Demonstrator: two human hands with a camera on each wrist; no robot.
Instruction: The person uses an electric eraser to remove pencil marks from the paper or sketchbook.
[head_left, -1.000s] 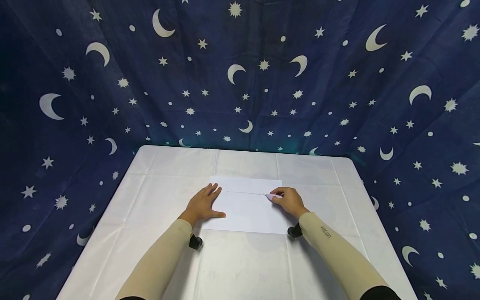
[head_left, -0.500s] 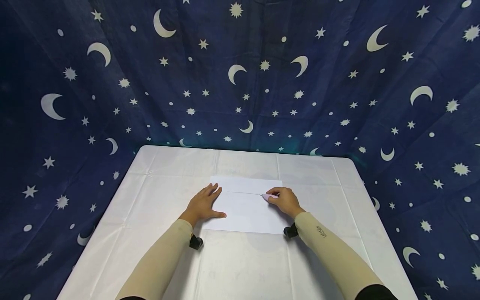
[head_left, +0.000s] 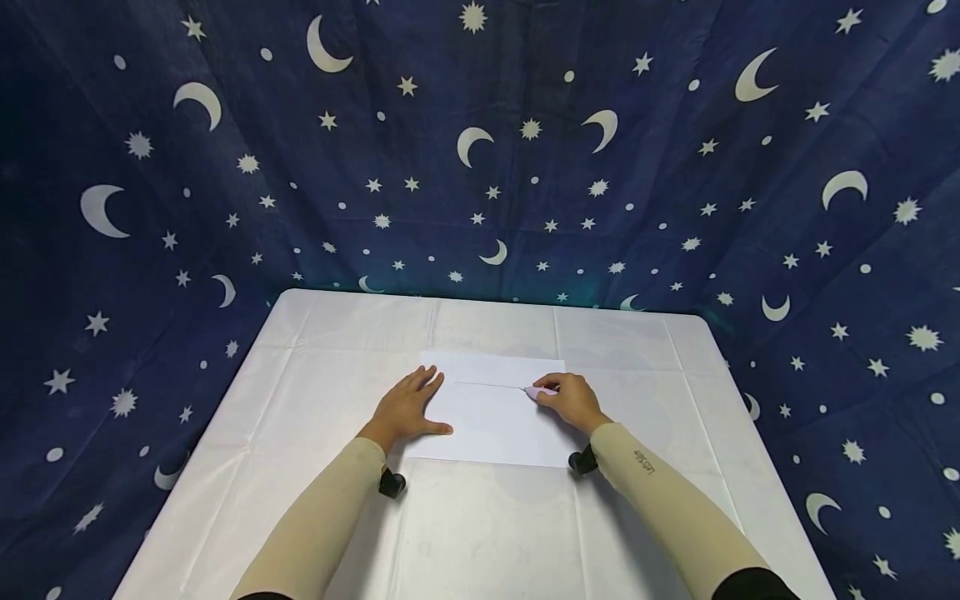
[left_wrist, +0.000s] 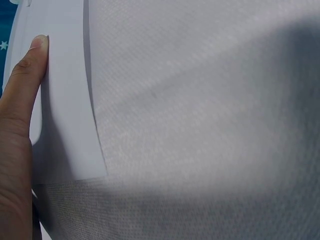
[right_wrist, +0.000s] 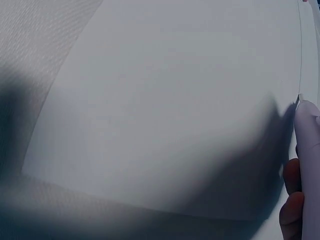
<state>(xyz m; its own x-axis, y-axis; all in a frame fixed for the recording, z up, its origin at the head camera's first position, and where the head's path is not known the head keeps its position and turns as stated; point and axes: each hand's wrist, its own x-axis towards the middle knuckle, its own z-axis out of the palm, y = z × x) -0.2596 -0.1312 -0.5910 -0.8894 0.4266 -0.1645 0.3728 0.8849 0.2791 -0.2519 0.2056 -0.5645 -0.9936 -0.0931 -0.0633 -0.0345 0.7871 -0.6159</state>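
Observation:
A white sheet of paper [head_left: 487, 429] lies on the table, crossed near its far side by a thin dark line [head_left: 483, 384]. My left hand [head_left: 405, 408] rests spread on the paper's left part; in the left wrist view its thumb [left_wrist: 30, 70] lies straight near the paper's edge. My right hand [head_left: 576, 402] pinches a lavender utility knife [right_wrist: 311, 145] with a thick rounded body and a small pale tip. That tip meets the thin line, seen running ahead of it in the right wrist view. Most of the knife's body is hidden by the hand in the head view.
A white cloth with fold creases covers the table [head_left: 480, 533]. Behind and beside it hangs a dark blue curtain [head_left: 420, 150] with moons and stars. Both wrists carry small black cameras [head_left: 392, 483].
My right hand has slid a little to the left with the knife along the line, mostly in the first half second. The left hand has stayed in place.

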